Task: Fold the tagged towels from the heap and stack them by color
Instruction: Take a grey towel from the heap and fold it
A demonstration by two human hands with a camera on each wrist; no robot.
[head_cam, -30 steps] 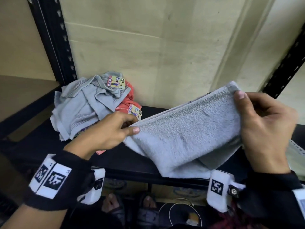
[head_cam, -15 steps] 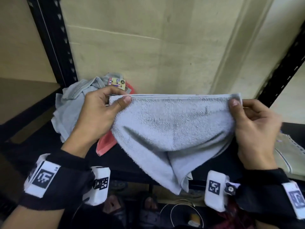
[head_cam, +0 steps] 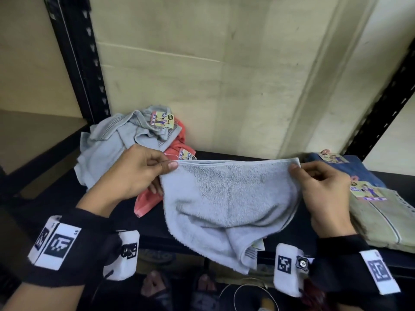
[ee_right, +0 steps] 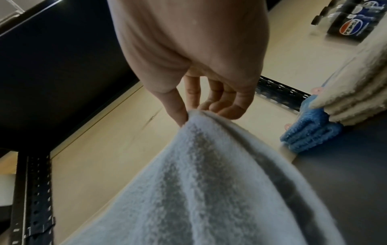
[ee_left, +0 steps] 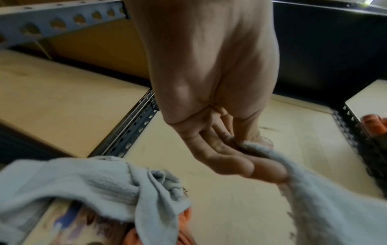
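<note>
A grey towel [head_cam: 226,198] is held up above the front edge of the black shelf [head_cam: 235,154], stretched between two hands by its top hem. Its left top corner is pinched between the thumb and curled fingers of the left hand [head_cam: 134,173], and its right top corner is pinched between the thumb and forefinger of the right hand [head_cam: 323,194], whose other fingers are loosely bent behind the cloth. The middle of the towel sags, and its lower folds hang past the shelf's front edge, where a tag [head_cam: 253,249] is seen near the bottom. At the shelf's back left corner a heap [head_cam: 125,142] of pale grey and coral towels is piled, with paper tags on top. Toward the right end a folded blue towel [head_cam: 350,169] is laid at the back, and a folded beige towel [head_cam: 386,218] is set just in front of it, each with a tag.
</note>
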